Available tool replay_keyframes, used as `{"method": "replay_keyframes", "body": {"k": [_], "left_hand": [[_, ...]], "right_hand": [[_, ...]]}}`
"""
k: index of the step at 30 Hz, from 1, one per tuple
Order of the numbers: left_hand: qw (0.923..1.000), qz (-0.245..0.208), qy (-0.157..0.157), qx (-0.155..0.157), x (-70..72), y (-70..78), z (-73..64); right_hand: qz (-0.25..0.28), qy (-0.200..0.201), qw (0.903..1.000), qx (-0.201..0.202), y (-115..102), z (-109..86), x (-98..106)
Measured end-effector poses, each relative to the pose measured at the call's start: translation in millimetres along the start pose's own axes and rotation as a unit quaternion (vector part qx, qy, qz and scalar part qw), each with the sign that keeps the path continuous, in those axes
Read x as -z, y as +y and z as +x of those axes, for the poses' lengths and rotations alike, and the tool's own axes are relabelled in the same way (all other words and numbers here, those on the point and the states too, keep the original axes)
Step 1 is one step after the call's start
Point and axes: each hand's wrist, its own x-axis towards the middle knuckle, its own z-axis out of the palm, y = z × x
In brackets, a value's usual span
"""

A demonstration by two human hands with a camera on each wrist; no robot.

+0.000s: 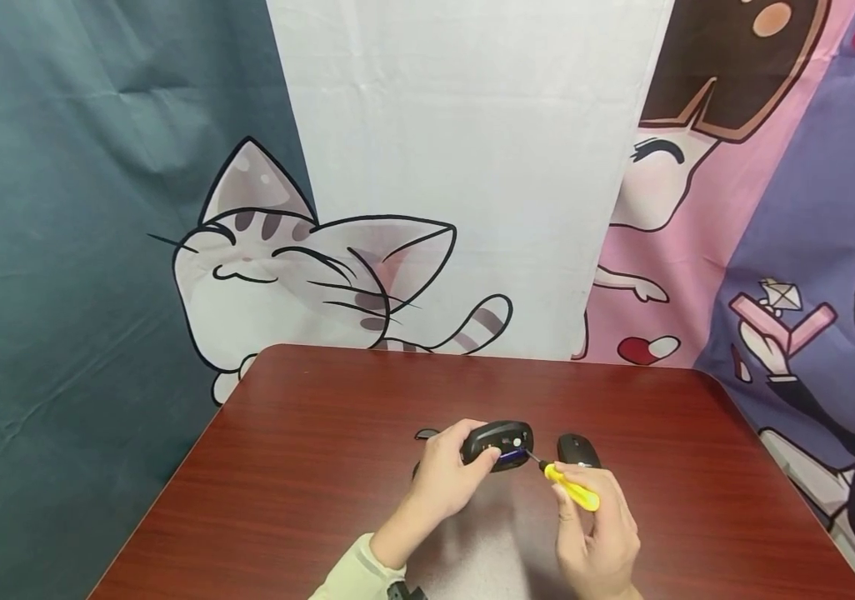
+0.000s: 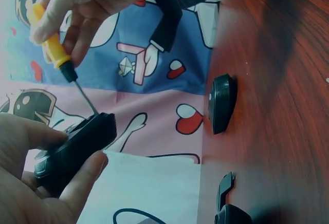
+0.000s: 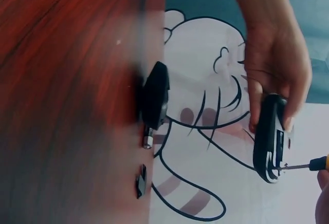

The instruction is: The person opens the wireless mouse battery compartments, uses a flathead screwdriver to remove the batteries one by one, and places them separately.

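My left hand (image 1: 446,475) grips a black computer mouse (image 1: 498,435) above the table, its underside turned up. A blue strip (image 1: 512,456) shows in the slot on that underside, beside the thumb. In my right hand (image 1: 600,525) is a screwdriver (image 1: 576,489) with a yellow handle and thin metal shaft. Its tip meets the end of the mouse's underside, as the right wrist view shows at the mouse (image 3: 266,136). Fingers wrap the handle, with the thumb along its side.
A second black mouse (image 1: 576,450) lies on the brown table (image 1: 307,467), right of the held one. Behind my left hand lies a small black piece (image 1: 426,434). The right wrist view also shows a dark object (image 3: 156,95) and a small silvery cylinder (image 3: 148,137).
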Motion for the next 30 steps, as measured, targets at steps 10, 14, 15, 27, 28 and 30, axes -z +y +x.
{"method": "replay_keyframes", "body": {"k": [10,14,15,27,28,30], "left_hand": [[0.9997,0.013,-0.023,-0.002,3.2,1.3,4.2],[0.9995,0.023,-0.023,0.007,1.2,0.5,5.5],[0.9994,0.025,-0.022,0.010,0.8,0.4,5.7],[0.9983,0.030,-0.003,0.049,-2.7,4.6,6.4],[0.9984,0.027,-0.003,0.051,-2.8,4.8,6.7],[0.9984,0.021,-0.003,0.053,-3.2,4.7,7.1]], "right_hand": [[0.040,-0.039,0.9934,-0.100,6.9,-6.9,13.2],[0.015,-0.046,0.9907,-0.127,2.7,-5.4,12.7],[0.011,-0.047,0.9904,-0.130,1.9,-5.2,12.4],[0.013,0.012,0.9984,0.054,-3.8,7.2,-5.6],[0.014,0.016,0.9975,0.067,-4.2,8.2,-6.8],[0.020,0.023,0.9955,0.089,-4.5,9.3,-8.3]]}}
